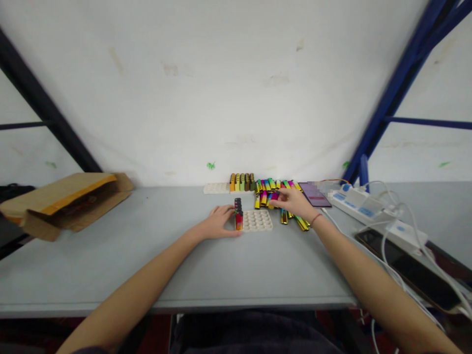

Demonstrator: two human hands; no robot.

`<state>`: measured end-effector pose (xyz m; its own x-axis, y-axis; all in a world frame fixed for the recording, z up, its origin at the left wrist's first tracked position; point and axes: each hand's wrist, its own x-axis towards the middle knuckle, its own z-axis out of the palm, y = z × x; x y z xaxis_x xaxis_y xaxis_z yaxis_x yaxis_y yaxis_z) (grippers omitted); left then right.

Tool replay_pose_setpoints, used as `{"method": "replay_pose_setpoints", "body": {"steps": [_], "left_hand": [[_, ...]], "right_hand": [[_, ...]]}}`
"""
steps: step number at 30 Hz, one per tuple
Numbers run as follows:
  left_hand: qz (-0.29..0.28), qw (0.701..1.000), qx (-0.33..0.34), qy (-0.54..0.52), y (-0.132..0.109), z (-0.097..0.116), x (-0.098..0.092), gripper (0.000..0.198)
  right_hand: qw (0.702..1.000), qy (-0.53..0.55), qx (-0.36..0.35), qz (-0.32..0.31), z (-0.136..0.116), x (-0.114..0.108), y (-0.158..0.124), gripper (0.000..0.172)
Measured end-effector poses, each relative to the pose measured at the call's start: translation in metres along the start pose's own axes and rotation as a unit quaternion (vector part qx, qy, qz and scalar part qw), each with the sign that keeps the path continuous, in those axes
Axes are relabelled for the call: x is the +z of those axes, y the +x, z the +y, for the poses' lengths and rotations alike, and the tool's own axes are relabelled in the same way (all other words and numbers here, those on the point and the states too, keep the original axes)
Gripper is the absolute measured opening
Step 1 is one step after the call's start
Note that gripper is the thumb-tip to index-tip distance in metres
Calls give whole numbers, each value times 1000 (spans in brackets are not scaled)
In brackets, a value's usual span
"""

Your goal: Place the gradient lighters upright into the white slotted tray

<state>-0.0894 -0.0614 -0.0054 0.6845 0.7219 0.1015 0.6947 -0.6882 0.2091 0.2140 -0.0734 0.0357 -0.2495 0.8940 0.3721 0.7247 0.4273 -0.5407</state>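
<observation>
A white tray with round holes (258, 221) lies in the middle of the grey table (184, 255). A few colourful lighters (238, 214) stand upright in its left column. My left hand (219, 221) rests flat on the table against the tray's left edge, fingers spread beside those lighters. My right hand (295, 201) reaches into a pile of loose colourful lighters (275, 194) behind and right of the tray, with its fingers pinched on one of them. A second tray (217, 188) at the back holds a row of standing lighters (242, 182).
An open cardboard box (66, 201) lies on its side at the left. A phone (315, 194) lies right of the pile. A white power strip (368, 211) with cables and another dark phone (409, 263) sit at the right. A white wall rises behind the table.
</observation>
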Motion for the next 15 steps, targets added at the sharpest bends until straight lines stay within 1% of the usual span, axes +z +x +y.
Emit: {"method": "replay_pose_setpoints", "body": {"steps": [2, 4, 7, 9, 10, 11, 13, 15], "left_hand": [[-3, 1000, -3, -1, 0, 0, 0, 80], [-5, 1000, -3, -1, 0, 0, 0, 81], [-4, 1000, -3, -1, 0, 0, 0, 81], [-3, 1000, -4, -1, 1, 1, -1, 80], [-3, 1000, -4, -1, 1, 1, -1, 80], [-4, 1000, -4, -1, 0, 1, -1, 80], [-6, 1000, -5, 0, 0, 2, -2, 79], [-9, 1000, -6, 3, 0, 2, -2, 79]], "right_hand": [[999, 37, 10, 8, 3, 4, 0, 36], [996, 89, 24, 10, 2, 7, 0, 35], [984, 162, 69, -25, -5, 9, -2, 26], [969, 227, 83, -45, -12, 12, -2, 19], [958, 268, 89, -46, -15, 13, -2, 18], [946, 308, 98, -40, -17, 15, -1, 20], [919, 369, 135, -22, -19, 20, 1, 29], [902, 391, 184, -15, -18, 24, 4, 41]]}}
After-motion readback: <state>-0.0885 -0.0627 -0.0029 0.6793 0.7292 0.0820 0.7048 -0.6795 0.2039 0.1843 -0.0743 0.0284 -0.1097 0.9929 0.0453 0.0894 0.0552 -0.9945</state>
